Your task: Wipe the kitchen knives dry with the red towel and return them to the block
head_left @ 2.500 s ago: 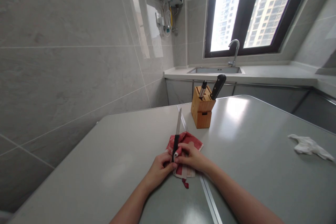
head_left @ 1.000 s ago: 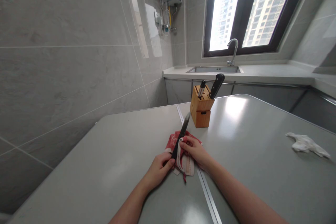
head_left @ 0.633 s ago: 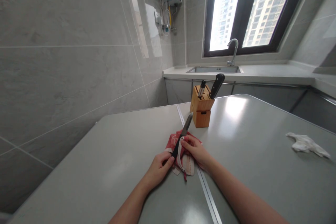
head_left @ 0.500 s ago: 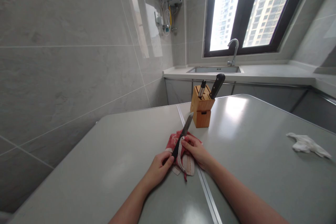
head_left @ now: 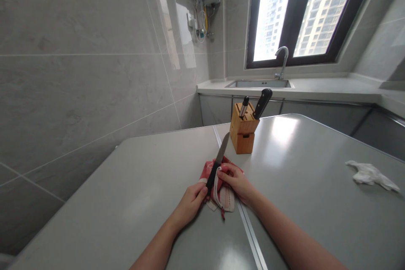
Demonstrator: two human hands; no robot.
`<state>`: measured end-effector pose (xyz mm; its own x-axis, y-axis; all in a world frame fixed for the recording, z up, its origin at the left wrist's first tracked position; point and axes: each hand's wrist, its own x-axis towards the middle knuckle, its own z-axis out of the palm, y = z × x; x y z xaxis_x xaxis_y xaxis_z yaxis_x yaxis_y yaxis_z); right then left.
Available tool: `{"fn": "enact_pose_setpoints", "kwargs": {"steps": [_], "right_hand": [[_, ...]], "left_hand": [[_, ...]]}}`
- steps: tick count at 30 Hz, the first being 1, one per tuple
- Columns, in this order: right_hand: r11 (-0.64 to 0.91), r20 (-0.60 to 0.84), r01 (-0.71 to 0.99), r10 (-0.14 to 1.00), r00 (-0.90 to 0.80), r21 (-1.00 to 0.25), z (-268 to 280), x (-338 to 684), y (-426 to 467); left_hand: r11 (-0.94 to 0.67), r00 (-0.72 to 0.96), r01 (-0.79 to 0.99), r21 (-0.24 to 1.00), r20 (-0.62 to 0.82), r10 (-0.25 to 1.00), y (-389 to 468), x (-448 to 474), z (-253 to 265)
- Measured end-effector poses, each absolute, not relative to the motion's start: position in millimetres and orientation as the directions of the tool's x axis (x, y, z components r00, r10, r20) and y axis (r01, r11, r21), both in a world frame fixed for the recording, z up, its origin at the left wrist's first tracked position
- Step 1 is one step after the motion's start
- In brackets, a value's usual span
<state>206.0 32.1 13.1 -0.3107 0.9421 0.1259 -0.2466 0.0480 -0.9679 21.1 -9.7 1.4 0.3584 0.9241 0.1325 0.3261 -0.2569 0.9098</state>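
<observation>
My left hand [head_left: 191, 201] is closed round the lower end of the black handle of a kitchen knife [head_left: 222, 148]. Its blade points away from me, up toward the wooden knife block [head_left: 245, 142]. Under and beside the handle lies a bunched red and white cloth [head_left: 226, 197] with a thin cord loop at its near edge. My right hand [head_left: 234, 180] pinches a white fold of this cloth, close to the right of the knife handle. A large black-handled knife [head_left: 263, 103] and a smaller dark-and-silver handle [head_left: 244, 107] stick up from the block.
The grey table [head_left: 139, 185] has a metal seam strip [head_left: 251, 236] running along it. A crumpled white cloth or tissue [head_left: 371, 175] lies at the right. Behind the table are a counter with a sink [head_left: 260, 84], a faucet [head_left: 284, 62] and a window. A tiled wall stands at the left.
The knife in my left hand has tilted slightly to the left, and more of its blade shows above the cloth. My right hand stays at the cloth.
</observation>
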Motion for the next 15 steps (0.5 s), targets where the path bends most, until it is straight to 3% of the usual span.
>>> {"fn": "enact_pose_setpoints", "kwargs": {"steps": [10, 15], "right_hand": [[-0.087, 0.050, -0.346, 0.928, -0.369, -0.934, 11.9, 204.9, 29.8], [-0.067, 0.065, -0.337, 0.929, -0.365, -0.939, 12.0, 204.5, 29.4]], "left_hand": [[-0.295, 0.387, 0.325, 0.899, 0.158, 0.908, -8.2, 19.3, -3.2], [-0.288, 0.392, 0.317, 0.903, 0.152, 0.907, -8.3, 19.8, -2.9]]}}
